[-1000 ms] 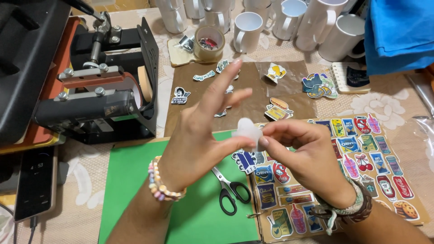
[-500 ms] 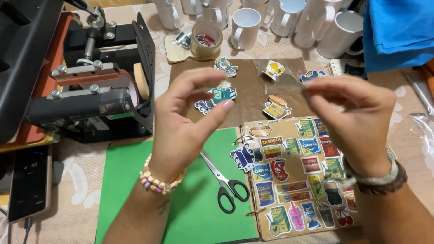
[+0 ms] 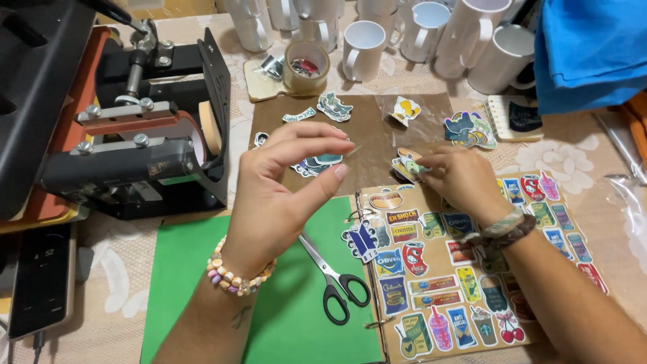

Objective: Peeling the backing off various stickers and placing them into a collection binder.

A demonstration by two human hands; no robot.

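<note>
Your left hand (image 3: 283, 195) raised, fingers pinched on a clear, near-invisible film scrap (image 3: 352, 149), your right hand (image 3: 458, 182) gripping a small colourful sticker (image 3: 409, 167) above the binder page (image 3: 472, 269), tape roll (image 3: 306, 66) ringing small bits.

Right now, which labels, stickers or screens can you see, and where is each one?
Sticker album page: lower right, tan, rows of colourful labels.
Loose stickers: on brown sheet above, mixed colours.
Phone: far left edge, dark screen.
Right hand: touching a sticker above the album.
</note>
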